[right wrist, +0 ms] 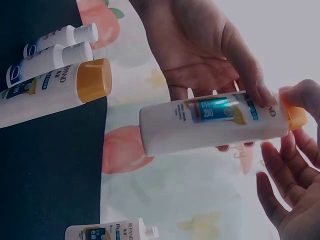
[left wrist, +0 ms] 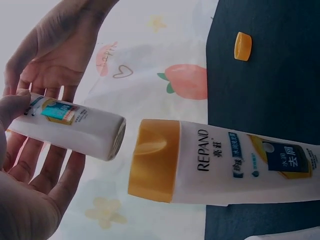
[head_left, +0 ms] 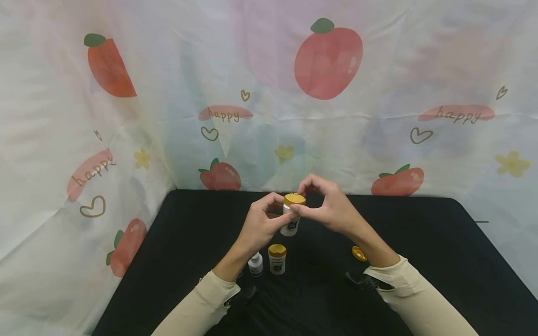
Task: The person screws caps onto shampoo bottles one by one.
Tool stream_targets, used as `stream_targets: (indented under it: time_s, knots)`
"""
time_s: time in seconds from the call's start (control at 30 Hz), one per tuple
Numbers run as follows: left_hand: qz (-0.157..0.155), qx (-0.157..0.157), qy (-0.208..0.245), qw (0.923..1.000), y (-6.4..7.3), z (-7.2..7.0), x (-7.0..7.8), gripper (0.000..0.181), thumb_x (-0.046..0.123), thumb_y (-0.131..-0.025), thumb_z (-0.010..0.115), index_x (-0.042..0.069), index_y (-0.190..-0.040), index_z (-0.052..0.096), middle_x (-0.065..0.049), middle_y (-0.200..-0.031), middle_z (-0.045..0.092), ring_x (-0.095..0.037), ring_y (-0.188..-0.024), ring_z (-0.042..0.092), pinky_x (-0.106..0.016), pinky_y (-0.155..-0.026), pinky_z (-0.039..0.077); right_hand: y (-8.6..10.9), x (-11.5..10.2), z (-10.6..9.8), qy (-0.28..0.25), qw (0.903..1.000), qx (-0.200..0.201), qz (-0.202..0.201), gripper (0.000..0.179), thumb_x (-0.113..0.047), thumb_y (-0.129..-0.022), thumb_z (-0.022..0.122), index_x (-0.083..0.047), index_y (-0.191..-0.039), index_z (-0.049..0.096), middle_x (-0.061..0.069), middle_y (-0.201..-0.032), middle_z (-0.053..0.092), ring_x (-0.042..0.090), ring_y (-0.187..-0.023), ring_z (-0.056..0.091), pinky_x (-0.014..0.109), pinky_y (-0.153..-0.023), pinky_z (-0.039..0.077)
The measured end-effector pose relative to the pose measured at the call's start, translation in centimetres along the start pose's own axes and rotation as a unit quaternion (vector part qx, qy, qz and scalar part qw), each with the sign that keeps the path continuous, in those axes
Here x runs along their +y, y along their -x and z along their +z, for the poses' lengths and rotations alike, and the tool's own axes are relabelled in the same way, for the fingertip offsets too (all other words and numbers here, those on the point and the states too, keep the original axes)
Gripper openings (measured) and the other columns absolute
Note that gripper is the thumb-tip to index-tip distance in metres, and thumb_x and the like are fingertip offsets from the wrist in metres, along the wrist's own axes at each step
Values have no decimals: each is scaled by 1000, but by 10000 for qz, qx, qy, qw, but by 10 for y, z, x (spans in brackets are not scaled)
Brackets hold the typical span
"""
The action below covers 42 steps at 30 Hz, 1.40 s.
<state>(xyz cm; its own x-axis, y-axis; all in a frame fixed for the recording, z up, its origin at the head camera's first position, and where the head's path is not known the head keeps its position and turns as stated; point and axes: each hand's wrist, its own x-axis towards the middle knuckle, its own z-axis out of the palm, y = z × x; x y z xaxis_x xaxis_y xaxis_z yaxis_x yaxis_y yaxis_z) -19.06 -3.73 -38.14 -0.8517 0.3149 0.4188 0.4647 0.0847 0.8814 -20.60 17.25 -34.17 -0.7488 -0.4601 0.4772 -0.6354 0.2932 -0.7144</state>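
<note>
1. Head view, nearest first: a small white bottle (head_left: 255,266) stands at seven o'clock from the held bottle (head_left: 287,230), with a yellow-topped bottle (head_left: 277,263) at six, both on the black table (head_left: 206,228).
2. Loose cap (head_left: 358,254): lying at four o'clock.
3. The held bottle itself: raised between both hands, nearly upright, yellow cap (head_left: 294,199) on top.
4. Left hand (head_left: 257,225): thumb and fingers curl round the body — a firm yet gentle hold suits, since the wall may give.
5. Right hand (head_left: 334,210): thumb and fingertips pinch the cap, remaining fingers spread. Any twist or pull is best made in line with the bottle — less chance of tipping it.
6. Farthest: printed cloth (head_left: 269,154) at twelve o'clock.
</note>
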Motion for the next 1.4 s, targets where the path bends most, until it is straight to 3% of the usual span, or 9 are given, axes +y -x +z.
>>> stream_targets:
  time_s: [0.13, 0.33, 0.57, 0.7, 0.8, 1.03, 1.2, 1.4]
  knots:
    - [75, -88, 128, 9999, 0, -2, 1, 20, 14, -92, 77, 9, -110, 69, -6, -108, 69, -18, -99, 70, -34, -82, 60, 0, 2, -3, -402, 9990, -193, 6, 26, -8, -90, 78, -16, -107, 61, 0, -104, 61, 18, -100, 63, 33, -92, 51]
    - [61, -187, 215, 9996, 0, -5, 4, 21, 13, -94, 75, 9, -113, 68, -6, -107, 69, -18, -101, 69, -35, -85, 59, -1, 9, -9, -1292, 9892, -550, -415, 26, 3, -94, 68, -7, -116, 63, 10, -117, 60, 26, -110, 60, 34, -100, 50]
    - [29, -285, 258, 9993, 1, -7, 4, 22, 12, -94, 75, 8, -114, 67, -6, -105, 70, -18, -100, 68, -37, -86, 58, -2, 20, -15, -2284, 9633, -1133, -845, 31, 3, -99, 59, 6, -131, 58, 14, -134, 61, 28, -123, 60, 35, -101, 52]
    - [109, -444, 241, 9987, 1, -7, 5, 20, 11, -93, 74, 7, -112, 68, -7, -105, 69, -20, -99, 67, -37, -86, 58, -3, 26, -17, -2680, 9438, -1576, -1120, 36, 3, -102, 54, 9, -137, 52, 15, -140, 59, 27, -129, 58, 36, -102, 51]
    - [116, -563, 226, 9981, 2, -7, 5, 22, 11, -94, 74, 7, -115, 69, -7, -110, 70, -19, -104, 67, -36, -87, 58, -4, 28, -17, -2812, 9354, -1821, -1132, 38, 2, -103, 53, 9, -140, 50, 13, -143, 58, 25, -130, 58, 35, -102, 52]
    - [76, -643, 155, 9978, 3, -6, 5, 26, 13, -94, 73, 8, -119, 68, -5, -109, 71, -16, -102, 68, -34, -88, 58, -4, 32, -17, -2963, 9307, -1964, -863, 43, -4, -103, 57, 5, -144, 49, 9, -145, 57, 22, -134, 55, 34, -104, 50]
    - [164, -604, 121, 9980, 2, -6, 3, 19, 11, -94, 73, 7, -112, 68, -6, -102, 70, -15, -95, 67, -34, -85, 58, -6, 33, -14, -2974, 9286, -1912, -1130, 46, -2, -102, 56, 10, -145, 44, 12, -145, 56, 24, -137, 52, 34, -106, 48]
    - [203, -486, 38, 9986, 2, -5, 3, 17, 10, -93, 74, 6, -109, 68, -9, -97, 69, -15, -93, 65, -32, -84, 58, -5, 32, -12, -2757, 9407, -1626, -1122, 47, -2, -101, 60, 10, -144, 45, 11, -141, 58, 24, -138, 51, 34, -110, 45]
